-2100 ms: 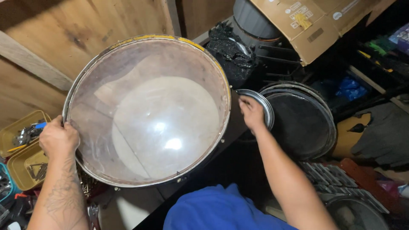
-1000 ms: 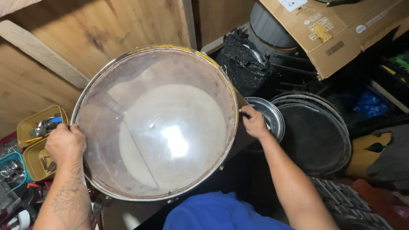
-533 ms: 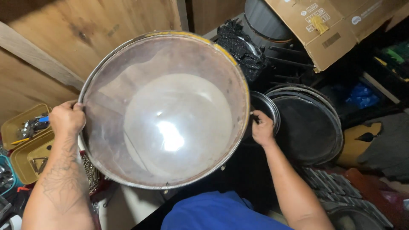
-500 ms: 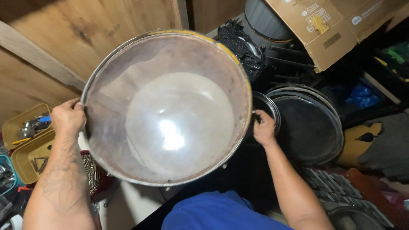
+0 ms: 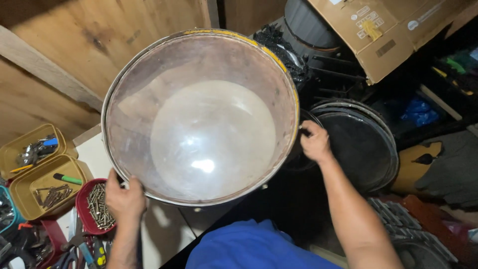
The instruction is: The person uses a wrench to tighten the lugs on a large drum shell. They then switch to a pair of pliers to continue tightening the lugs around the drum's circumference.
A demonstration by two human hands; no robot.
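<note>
Both hands grip the big open drum shell (image 5: 199, 117), tilted above the worktop (image 5: 164, 229): the left hand (image 5: 124, 199) with fingers curled over its near rim, the right hand (image 5: 313, 142) closed on its far edge, so a slip could tip it onto the red tub of screws (image 5: 97, 206).

The drum shell (image 5: 199, 114) hides the right hand's (image 5: 313, 142) fingertips, perhaps curled.
</note>
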